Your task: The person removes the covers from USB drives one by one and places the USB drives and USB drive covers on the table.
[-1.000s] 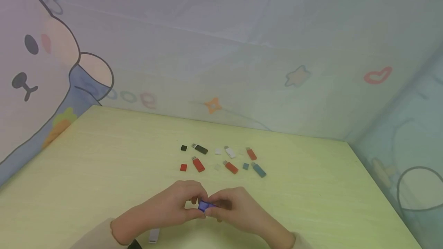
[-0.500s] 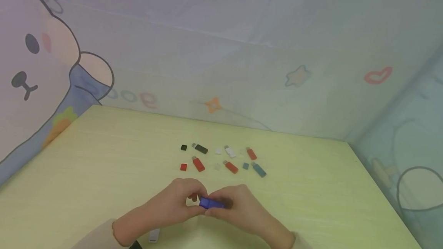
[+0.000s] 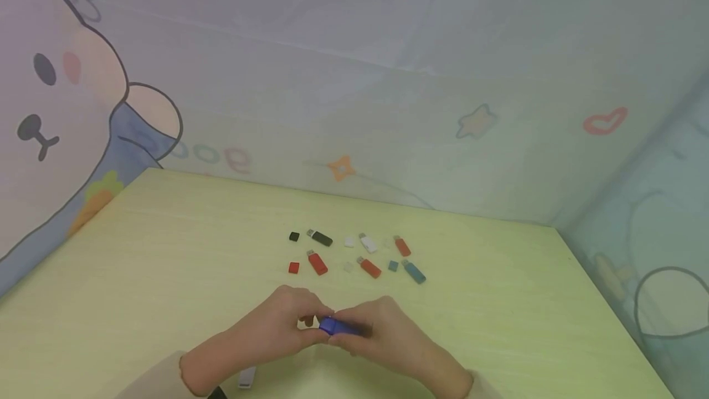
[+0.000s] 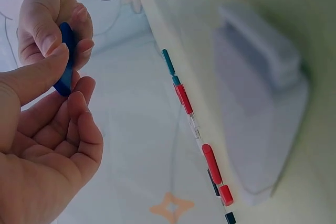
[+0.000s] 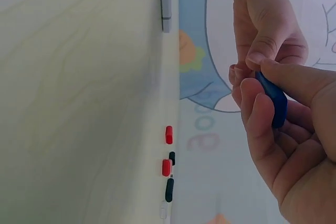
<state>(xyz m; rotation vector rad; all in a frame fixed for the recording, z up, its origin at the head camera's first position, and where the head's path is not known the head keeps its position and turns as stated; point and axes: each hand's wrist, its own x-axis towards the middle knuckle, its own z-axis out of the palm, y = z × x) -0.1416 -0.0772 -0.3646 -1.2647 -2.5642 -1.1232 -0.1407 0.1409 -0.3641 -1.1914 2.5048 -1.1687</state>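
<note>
A blue USB stick (image 3: pixel 342 327) is held above the table between both hands, in front of the person. My left hand (image 3: pixel 285 322) pinches its left end, the cap end, between thumb and index finger. My right hand (image 3: pixel 382 330) grips the other end, with the thumb along the near side and the fingers behind. In the left wrist view the blue stick (image 4: pixel 66 66) bridges the two hands, and the right wrist view shows its long side (image 5: pixel 274 100) lying within the right fingers. Cap and body sit in one line; fingers cover part of both.
Beyond the hands lie uncapped USB sticks in two rows: black (image 3: pixel 321 238), white (image 3: pixel 368 243), red (image 3: pixel 317 263) and teal (image 3: pixel 414 271) among them. Small loose caps, such as a red one (image 3: pixel 294 268), lie beside them. A white stick (image 3: pixel 247 377) rests near the left forearm.
More of the blue stick's body shows between the hands than a second ago, and the stick has turned slightly. Both hands stay nearly in place; the things on the table have not moved.
</note>
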